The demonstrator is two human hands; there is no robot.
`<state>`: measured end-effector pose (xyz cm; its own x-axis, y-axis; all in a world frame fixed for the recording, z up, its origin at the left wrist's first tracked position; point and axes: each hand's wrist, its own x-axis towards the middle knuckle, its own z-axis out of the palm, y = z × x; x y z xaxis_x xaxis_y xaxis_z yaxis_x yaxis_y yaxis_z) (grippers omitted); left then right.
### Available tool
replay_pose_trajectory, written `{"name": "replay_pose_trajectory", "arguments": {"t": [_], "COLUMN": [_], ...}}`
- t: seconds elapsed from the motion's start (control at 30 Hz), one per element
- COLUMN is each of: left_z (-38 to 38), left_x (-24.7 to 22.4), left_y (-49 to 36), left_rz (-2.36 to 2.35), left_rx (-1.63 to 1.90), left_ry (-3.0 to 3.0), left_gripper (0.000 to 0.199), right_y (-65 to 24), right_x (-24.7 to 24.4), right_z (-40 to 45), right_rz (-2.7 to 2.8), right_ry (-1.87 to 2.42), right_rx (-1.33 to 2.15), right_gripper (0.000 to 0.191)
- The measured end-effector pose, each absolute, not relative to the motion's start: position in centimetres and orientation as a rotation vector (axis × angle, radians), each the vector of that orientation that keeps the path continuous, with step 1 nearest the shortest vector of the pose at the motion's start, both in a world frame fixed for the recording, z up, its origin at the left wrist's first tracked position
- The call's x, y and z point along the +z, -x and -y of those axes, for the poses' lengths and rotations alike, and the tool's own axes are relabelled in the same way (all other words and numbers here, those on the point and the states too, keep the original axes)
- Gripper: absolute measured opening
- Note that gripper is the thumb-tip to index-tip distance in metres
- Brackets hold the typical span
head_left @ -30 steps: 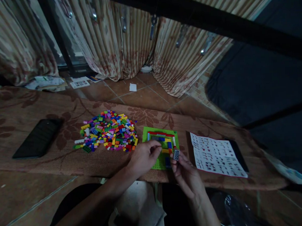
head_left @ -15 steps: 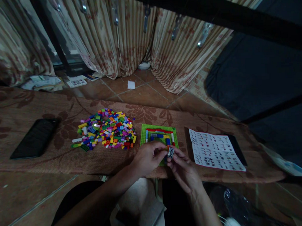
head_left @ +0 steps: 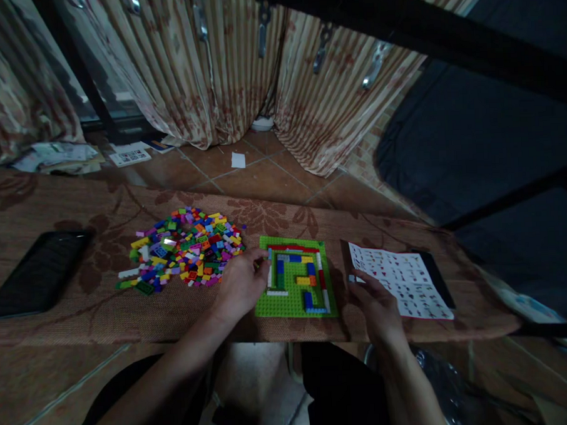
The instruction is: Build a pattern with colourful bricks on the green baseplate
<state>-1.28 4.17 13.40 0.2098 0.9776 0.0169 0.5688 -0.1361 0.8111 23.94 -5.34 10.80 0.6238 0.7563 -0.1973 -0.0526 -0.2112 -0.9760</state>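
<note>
The left hand (head_left: 242, 282) is bent inward, thumb and forefinger drawn close together at the left edge of the green baseplate (head_left: 294, 305); whether a brick sits between them, or whether they touch the plate, cannot be told. The right hand (head_left: 377, 302) pinches a small pale brick (head_left: 351, 278) between its fingertips, well apart from the left hand and just off the plate's right side.

The baseplate lies flat between the two hands, its bare near corner to the right of the left wrist. Bricks are set on it in an outline: a red row (head_left: 294, 248) beyond the left fingertips, a red and white column (head_left: 323, 280) on the side toward the right hand, and a white row (head_left: 277, 293) just right of the left thumb. Inside that outline run blue, yellow, orange and green bricks, and a blue brick (head_left: 308, 300) stands near the plate's close edge, on the right hand's side.

Beyond and to the left of the left hand spreads a heap of loose bricks (head_left: 186, 248) in many colours — its nearest pieces lie close to the knuckles. Farther left of that hand, past the heap, lies a dark flat device (head_left: 37, 273). A printed sheet (head_left: 409, 282) lies beside the right hand, which overlaps its left part, and a dark flat object (head_left: 437, 280) shows from under the sheet's far side. A brown patterned cloth (head_left: 128, 316) runs beneath both hands.
</note>
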Motion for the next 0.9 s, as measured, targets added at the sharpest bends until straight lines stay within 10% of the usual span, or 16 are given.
{"name": "replay_pose_trajectory", "arguments": {"t": [0.9], "left_z": [-5.2], "left_x": [10.8], "left_y": [1.4], "left_rz": [-1.513], "left_rx": [0.350], "left_ry": [-1.967], "left_gripper": [0.021], "right_y": [-28.1], "right_x": [8.9], "right_z": [-1.0], "right_rz": [0.622], "right_ry": [1.764], "right_rx": [1.200], "right_gripper": [0.029]}}
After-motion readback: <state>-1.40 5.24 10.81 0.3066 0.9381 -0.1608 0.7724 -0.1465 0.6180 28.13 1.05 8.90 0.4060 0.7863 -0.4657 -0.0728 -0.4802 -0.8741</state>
